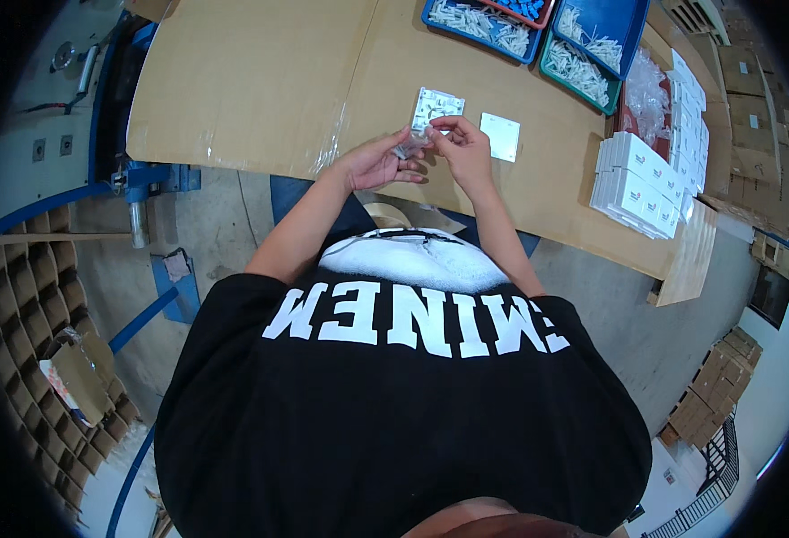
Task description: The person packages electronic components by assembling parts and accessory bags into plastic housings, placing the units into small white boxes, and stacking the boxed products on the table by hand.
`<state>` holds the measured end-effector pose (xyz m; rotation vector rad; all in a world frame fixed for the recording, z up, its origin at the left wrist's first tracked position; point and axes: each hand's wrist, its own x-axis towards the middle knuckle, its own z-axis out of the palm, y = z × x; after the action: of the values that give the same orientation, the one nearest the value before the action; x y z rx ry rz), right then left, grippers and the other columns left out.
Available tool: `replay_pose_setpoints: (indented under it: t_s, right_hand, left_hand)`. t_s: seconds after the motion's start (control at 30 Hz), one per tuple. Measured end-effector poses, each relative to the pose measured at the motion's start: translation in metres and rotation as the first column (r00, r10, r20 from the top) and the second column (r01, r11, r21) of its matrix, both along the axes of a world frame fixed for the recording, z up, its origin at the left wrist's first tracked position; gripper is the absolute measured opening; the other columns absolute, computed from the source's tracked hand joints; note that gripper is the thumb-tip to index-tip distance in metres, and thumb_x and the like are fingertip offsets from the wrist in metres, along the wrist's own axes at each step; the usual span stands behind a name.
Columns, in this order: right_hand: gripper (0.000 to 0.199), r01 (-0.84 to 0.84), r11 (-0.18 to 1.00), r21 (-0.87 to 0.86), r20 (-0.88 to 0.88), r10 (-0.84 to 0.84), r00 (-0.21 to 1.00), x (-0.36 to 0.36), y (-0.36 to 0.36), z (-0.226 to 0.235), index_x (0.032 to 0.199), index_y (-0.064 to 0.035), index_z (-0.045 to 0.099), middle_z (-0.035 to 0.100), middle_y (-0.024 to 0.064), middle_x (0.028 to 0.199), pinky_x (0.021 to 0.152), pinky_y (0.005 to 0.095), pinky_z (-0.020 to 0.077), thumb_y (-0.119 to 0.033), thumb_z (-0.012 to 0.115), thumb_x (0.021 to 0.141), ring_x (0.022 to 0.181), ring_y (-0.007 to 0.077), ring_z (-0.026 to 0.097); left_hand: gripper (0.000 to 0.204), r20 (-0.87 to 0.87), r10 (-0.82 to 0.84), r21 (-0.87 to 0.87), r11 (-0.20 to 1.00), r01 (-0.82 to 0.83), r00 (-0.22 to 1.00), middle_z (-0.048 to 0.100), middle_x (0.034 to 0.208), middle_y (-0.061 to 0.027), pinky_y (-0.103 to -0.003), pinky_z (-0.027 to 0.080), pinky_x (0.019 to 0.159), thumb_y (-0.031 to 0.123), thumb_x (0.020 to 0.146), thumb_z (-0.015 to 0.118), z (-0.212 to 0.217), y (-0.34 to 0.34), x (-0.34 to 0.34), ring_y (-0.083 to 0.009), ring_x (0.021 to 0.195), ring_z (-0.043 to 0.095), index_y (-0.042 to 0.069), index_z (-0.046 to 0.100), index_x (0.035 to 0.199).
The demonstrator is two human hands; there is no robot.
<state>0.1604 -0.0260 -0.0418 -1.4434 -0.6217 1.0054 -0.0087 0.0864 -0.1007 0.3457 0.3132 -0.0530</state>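
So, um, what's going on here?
A person's left hand and right hand hold a small translucent item between them, too small to make out clearly. Just beyond it, a white square piece with small parts on it lies on the cardboard sheet. A plain white square plate lies to the right, near stacked white boxes.

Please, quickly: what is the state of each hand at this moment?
Left hand: partly curled, holding a small translucent item.
Right hand: thumb and fingers pinched together on the same item.
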Motion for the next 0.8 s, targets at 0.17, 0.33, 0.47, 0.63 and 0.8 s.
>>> replay_pose_setpoints:
  t_s: [0.17, 0.33, 0.47, 0.63, 0.8]
  right_hand:
    - [0.016, -0.204, 0.953, -0.223, 0.437, 0.285, 0.853, 0.002, 0.002, 0.010, 0.104, -0.0009, 0.070, 0.069, 0.0002, 0.091, 0.066, 0.0229, 0.0513, -0.005, 0.073, 0.089, 0.076, 0.0064, 0.063]
    - [0.013, -0.382, 0.898, -0.218, 0.536, 0.437, 0.722, 0.006, 0.009, 0.019, 0.103, -0.0003, 0.071, 0.064, 0.0054, 0.111, 0.075, 0.0266, 0.0518, -0.006, 0.069, 0.091, 0.088, 0.0128, 0.064]
    - [0.018, -0.537, 0.814, -0.221, 0.364, 0.579, 0.729, 0.014, 0.014, 0.014, 0.100, 0.0005, 0.072, 0.055, 0.0108, 0.132, 0.085, 0.0301, 0.0508, -0.014, 0.061, 0.098, 0.101, 0.0199, 0.063]
    - [0.030, -0.563, 0.805, -0.189, 0.483, 0.575, 0.661, 0.007, 0.010, -0.017, 0.104, 0.0004, 0.072, 0.056, 0.0121, 0.131, 0.092, 0.0337, 0.0491, -0.026, 0.058, 0.102, 0.109, 0.0226, 0.060]
    - [0.034, -0.550, 0.819, -0.163, 0.392, 0.565, 0.726, 0.013, 0.007, 0.014, 0.112, -0.0015, 0.073, 0.061, 0.0116, 0.126, 0.091, 0.0333, 0.0497, -0.032, 0.058, 0.103, 0.108, 0.0206, 0.061]
  left_hand:
    - [0.044, -0.002, 0.041, -0.057, 0.998, -0.041, 0.999, 0.068, 0.105, -0.0061, -0.049, 0.052, 0.102, 0.045, 0.105, 0.051, -0.003, -0.003, -0.004, -0.0175, 0.091, 0.065, 0.006, 0.062, 0.123]
    - [0.038, -0.014, 0.050, -0.012, 0.999, -0.050, 0.999, 0.068, 0.104, -0.0058, -0.050, 0.053, 0.101, 0.043, 0.105, 0.052, -0.006, -0.004, -0.005, -0.0178, 0.091, 0.065, 0.009, 0.061, 0.119]
    - [0.042, -0.026, 0.046, -0.003, 0.999, -0.046, 0.999, 0.068, 0.107, -0.0056, -0.048, 0.050, 0.105, 0.046, 0.106, 0.048, -0.014, -0.003, -0.007, -0.0207, 0.102, 0.064, 0.010, 0.061, 0.122]
    - [0.042, -0.066, 0.046, -0.038, 0.998, -0.049, 0.997, 0.068, 0.113, -0.0064, -0.052, 0.049, 0.106, 0.046, 0.106, 0.046, -0.014, -0.006, -0.004, -0.0243, 0.108, 0.064, 0.012, 0.058, 0.128]
    - [0.048, 0.027, 0.031, -0.017, 0.999, -0.031, 0.999, 0.067, 0.109, -0.0054, -0.053, 0.046, 0.109, 0.047, 0.107, 0.043, -0.025, -0.005, -0.016, -0.0224, 0.109, 0.064, 0.011, 0.054, 0.137]
